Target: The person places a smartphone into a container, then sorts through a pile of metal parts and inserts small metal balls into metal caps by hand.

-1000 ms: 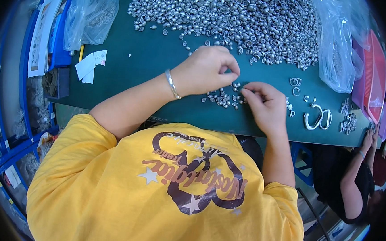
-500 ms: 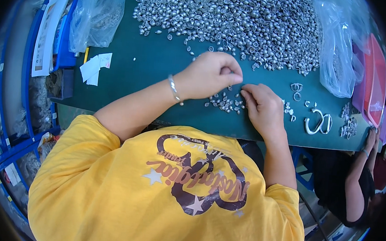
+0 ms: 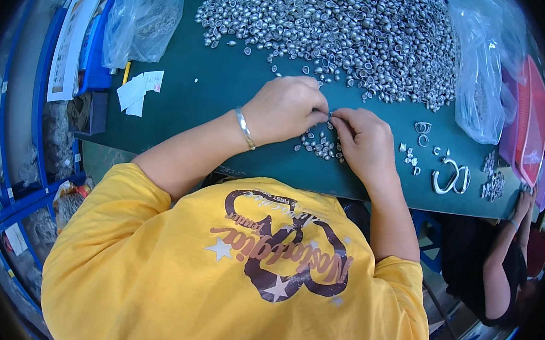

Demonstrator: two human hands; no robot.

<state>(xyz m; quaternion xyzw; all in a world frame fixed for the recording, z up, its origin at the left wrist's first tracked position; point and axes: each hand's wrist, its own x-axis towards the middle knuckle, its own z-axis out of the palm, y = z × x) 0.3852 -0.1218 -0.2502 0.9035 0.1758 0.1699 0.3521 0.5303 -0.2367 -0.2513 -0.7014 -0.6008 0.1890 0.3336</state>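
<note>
The person in the yellow shirt leans over the green desk (image 3: 228, 85) with both hands drawn together near its middle. The left hand (image 3: 286, 108) is curled, its grip pinched shut at the fingertips on a small metal piece (image 3: 329, 116) that is too tiny to make out clearly. The right hand (image 3: 364, 142) meets it from the right, its fingertips closed on the same piece, so the two hands touch at that spot. A silver bracelet (image 3: 245, 128) circles the left wrist.

Just below the joined fingertips, on the near side, lies a small cluster of silver metal pieces (image 3: 318, 145). On the far side of the desk spreads a large heap of silver metal shells (image 3: 352, 30), reaching almost from left to right. Right of the hands sit a few loose rings (image 3: 421, 133) and two larger curved metal hooks (image 3: 450, 178). A clear plastic bag (image 3: 481, 77) stands at the right end, beside a red tray (image 3: 531, 125). At the far left lie another clear plastic bag (image 3: 140, 22) and some white paper scraps (image 3: 138, 90). Another person's arm (image 3: 507, 249) shows at the lower right.
</note>
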